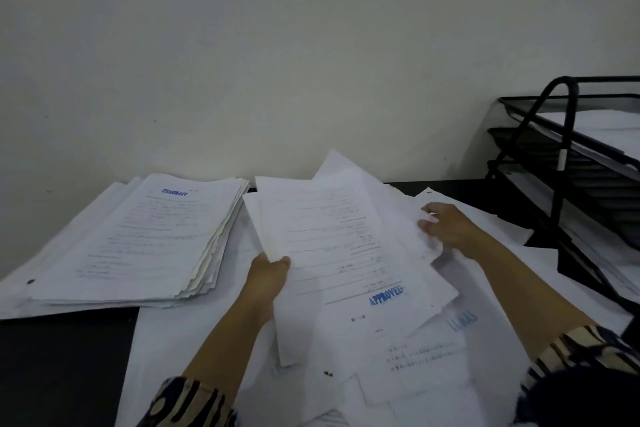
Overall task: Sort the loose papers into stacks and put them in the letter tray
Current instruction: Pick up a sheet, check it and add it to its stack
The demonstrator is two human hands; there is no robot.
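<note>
My left hand (268, 276) grips the left edge of a bundle of printed sheets (332, 246), whose top page carries a blue APPROVED stamp near its lower end. My right hand (446, 227) pinches the right edge of sheets in the same raised bundle. Under both hands lie several loose papers (415, 360) spread over the dark desk, one with a blue stamp. A thick sorted stack (138, 239) with an upside-down APPROVED stamp sits at the left. The black wire letter tray (568, 156) stands at the right, with white paper on its tiers.
A pale wall runs right behind the desk. Bare dark desk surface (62, 374) shows at the lower left, below the thick stack. The tray's slanted frame reaches down toward the loose papers at the right edge.
</note>
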